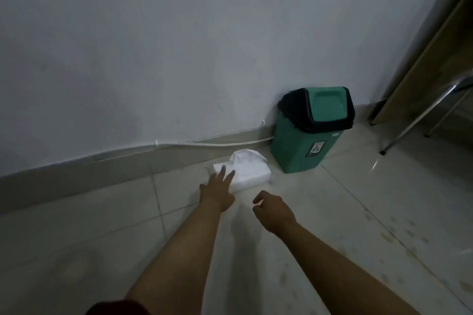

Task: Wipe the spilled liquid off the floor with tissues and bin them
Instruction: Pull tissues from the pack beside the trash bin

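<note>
A white pack of tissues [252, 171] lies on the tiled floor near the wall, with one tissue sticking up from its top. My left hand [217, 190] reaches out flat, fingers spread, its fingertips touching the pack's near left edge. My right hand [273, 211] hovers a little nearer and to the right, fingers loosely curled and holding nothing. A green bin [304, 146] with a swing lid and black liner stands just right of the pack against the wall. Faint wet marks and drops [394, 235] show on the tiles at the right.
A white cable [204, 144] runs along the skirting board behind the pack. At the right a wooden panel [425, 59] leans or stands by the wall, with metal furniture legs [419, 115] in front of it.
</note>
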`<action>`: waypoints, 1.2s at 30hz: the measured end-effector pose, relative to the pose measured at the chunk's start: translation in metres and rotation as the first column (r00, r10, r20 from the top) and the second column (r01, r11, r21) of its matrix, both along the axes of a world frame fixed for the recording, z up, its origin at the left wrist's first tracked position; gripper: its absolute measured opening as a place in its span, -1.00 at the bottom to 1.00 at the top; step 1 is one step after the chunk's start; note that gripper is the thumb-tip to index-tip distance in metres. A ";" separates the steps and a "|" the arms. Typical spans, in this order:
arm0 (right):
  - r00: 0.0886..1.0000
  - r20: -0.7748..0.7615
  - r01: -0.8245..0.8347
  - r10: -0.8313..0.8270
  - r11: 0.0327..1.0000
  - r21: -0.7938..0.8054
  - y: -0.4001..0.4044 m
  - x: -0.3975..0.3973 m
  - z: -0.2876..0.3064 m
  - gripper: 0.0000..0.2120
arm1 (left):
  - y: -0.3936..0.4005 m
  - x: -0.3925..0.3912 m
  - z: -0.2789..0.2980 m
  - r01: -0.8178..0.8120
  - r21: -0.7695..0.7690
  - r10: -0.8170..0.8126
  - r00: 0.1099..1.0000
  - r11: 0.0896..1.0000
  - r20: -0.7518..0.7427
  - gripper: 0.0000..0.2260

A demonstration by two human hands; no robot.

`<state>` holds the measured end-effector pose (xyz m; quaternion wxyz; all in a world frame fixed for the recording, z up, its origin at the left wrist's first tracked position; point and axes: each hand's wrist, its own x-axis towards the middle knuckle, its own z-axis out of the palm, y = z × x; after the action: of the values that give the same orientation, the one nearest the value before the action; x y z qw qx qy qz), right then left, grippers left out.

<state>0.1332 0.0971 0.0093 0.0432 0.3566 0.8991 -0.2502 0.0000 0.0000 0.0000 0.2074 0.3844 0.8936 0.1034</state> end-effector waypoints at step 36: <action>0.723 -0.689 0.037 -0.046 0.999 -0.029 0.047 -0.105 0.040 -0.75 | 0.046 -0.012 -0.035 -0.285 0.233 0.295 0.955 0.930 -0.013 -0.45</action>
<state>0.0287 0.1436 0.0495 -0.2969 0.2579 0.8410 -0.3715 -0.0118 0.0459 -0.0349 0.1230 0.2719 0.9274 0.2257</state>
